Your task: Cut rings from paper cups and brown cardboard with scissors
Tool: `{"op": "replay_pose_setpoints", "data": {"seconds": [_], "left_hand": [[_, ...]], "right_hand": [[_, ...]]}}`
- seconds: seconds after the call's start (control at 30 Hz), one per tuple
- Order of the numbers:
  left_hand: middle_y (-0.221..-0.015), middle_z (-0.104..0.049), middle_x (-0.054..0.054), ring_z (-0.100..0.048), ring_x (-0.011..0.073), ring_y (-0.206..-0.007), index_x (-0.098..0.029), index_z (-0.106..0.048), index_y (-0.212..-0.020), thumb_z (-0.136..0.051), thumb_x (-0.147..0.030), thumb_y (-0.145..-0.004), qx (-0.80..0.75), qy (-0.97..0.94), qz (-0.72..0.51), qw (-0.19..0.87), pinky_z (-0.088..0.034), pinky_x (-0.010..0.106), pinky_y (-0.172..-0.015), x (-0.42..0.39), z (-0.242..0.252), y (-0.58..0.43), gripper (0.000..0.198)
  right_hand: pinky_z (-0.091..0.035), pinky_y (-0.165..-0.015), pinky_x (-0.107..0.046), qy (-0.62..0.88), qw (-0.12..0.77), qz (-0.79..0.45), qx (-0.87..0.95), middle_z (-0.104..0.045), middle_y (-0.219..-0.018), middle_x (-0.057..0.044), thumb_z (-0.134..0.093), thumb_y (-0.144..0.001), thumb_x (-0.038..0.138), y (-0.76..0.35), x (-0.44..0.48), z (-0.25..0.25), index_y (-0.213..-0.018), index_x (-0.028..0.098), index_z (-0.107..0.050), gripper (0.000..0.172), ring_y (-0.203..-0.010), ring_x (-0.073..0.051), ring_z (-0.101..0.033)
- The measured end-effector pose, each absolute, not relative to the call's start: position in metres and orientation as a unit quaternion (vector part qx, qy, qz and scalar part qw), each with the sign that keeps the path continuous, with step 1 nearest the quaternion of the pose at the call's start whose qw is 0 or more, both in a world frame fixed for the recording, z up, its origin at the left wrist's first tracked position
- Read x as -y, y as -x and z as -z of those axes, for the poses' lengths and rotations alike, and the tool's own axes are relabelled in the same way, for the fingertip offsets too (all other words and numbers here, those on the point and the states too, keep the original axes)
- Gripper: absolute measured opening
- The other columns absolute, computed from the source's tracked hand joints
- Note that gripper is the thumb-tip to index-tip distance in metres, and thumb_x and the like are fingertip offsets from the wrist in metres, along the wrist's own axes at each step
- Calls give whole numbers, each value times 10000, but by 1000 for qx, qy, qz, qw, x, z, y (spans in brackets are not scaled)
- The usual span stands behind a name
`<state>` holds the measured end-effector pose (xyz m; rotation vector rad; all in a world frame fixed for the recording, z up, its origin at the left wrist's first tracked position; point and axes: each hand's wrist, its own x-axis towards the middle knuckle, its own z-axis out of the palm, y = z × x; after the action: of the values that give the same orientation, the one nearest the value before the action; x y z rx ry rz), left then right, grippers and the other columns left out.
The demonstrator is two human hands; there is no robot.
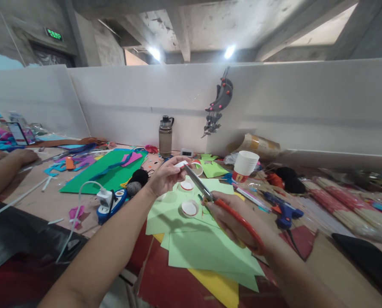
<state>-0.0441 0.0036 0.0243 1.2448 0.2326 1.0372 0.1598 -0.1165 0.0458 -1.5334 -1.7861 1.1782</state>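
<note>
Seemingly mid-cut at centre frame: left hand [165, 176] pinches a white strip [181, 164], right hand [234, 220] grips scissors [206, 194], whose blades need the strip held steady.

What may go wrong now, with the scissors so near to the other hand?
1. The scissors in the right hand have their blades right by the left hand, which pinches a small white piece; a fingertip might get nicked.
2. Two round cut-outs lie loose on the green paper below the hands; a forearm may knock them away.
</note>
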Motion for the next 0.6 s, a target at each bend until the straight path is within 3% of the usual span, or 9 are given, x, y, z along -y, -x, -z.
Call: {"op": "replay_pose_setpoints", "data": {"seconds": [0.6], "left_hand": [[-1089, -648, 108, -576, 99, -744, -152, -631, -1116, -670, -243, -723, -109, -558, -478, 669, -472, 200, -649, -3, -23, 43, 405]], "right_hand": [[-274, -287, -167, 558, 264, -433, 657, -386, -502, 88, -521, -835, 578, -163, 114, -38, -788, 231, -458, 355, -340, -69, -389]]}}
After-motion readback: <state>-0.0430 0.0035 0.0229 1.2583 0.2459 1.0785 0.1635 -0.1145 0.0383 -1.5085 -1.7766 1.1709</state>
